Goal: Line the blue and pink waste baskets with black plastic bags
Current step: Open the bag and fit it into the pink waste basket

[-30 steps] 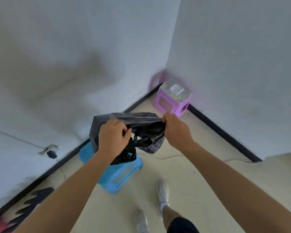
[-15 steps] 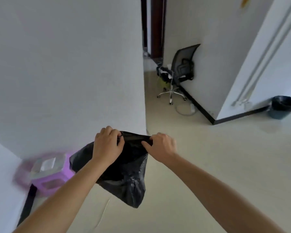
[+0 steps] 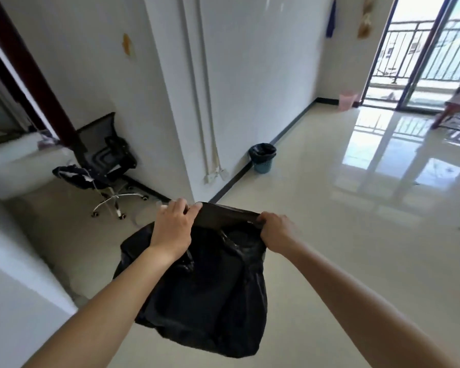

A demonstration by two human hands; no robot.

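Note:
A black plastic bag (image 3: 205,296) hangs in the air in front of me, its mouth stretched between both hands. My left hand (image 3: 174,227) grips the rim's left end and my right hand (image 3: 276,231) grips its right end. A blue waste basket (image 3: 262,158) with a black bag in it stands on the floor by the white wall, well ahead of my hands. A pink waste basket (image 3: 347,100) stands far off at the wall beside the balcony door; I see no bag in it.
A black office chair (image 3: 105,166) on a chrome wheeled base stands at left behind the white wall corner (image 3: 186,128). A glossy tiled floor (image 3: 356,208) stretches toward the balcony door (image 3: 430,54). A red-legged piece of furniture (image 3: 452,110) is at far right.
My view has swung right, away from the corner with the purple and blue stools, to the open room. Both hands keep hold of the bag, now pulled wider apart.

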